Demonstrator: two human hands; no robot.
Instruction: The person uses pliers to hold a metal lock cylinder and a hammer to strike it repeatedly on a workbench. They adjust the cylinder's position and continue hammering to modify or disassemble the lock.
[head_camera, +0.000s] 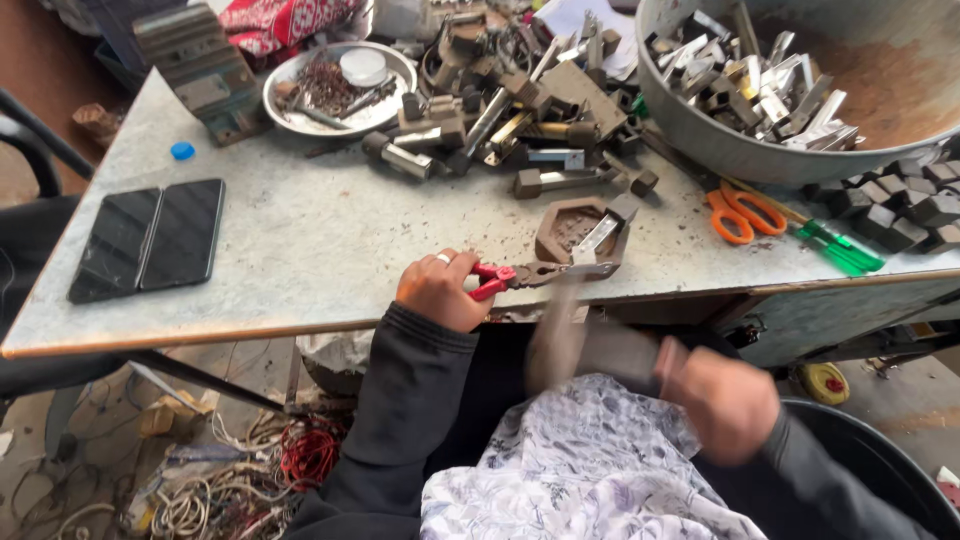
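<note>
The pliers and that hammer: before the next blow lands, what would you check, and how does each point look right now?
1. Left hand grips the red-handled pliers: ok.
2. Pliers hold a metal piece on the hexagonal block: ok.
3. Left fingers away from the block: ok.
4. Right hand holds the hammer: ok, though blurred.
5. Hammer head lined up over the piece: cannot tell.
6. Orange scissors apart from the block: ok.

Right hand (728, 402) and its hammer (590, 345) motion-blurred, grip unclear, metal basin (700, 140) cut by top edge, black tub (880, 470) cropped at corner.
</note>
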